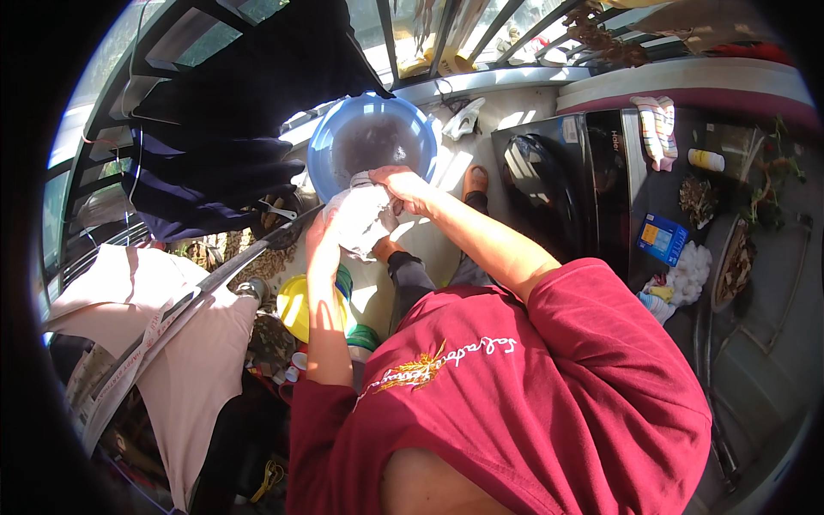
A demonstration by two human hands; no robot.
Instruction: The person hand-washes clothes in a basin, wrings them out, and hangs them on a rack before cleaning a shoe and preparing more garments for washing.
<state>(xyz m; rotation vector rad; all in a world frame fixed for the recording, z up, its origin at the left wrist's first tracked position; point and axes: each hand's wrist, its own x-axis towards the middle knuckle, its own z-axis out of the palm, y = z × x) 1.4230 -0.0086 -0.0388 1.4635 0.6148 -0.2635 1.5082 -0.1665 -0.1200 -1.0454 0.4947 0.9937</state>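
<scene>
A white wet-looking cloth (362, 220) is gathered between my hands, just over the near rim of a round blue basin (420, 129). Dark greyish water (374, 142) stands in the basin. My right hand (403, 187) is closed on the cloth's upper right edge. At the cloth's left side, my left hand (323, 225) grips it, its fingers partly hidden behind the fabric. What kind of garment or cloth it is I cannot tell.
Dark clothes (249, 77) hang at the left, above a pale pink garment (184, 343) draped on a rail. Right of my feet stands a black appliance (614, 154) with a striped cloth (657, 129) on it. A yellow tub (296, 305) sits below my left forearm.
</scene>
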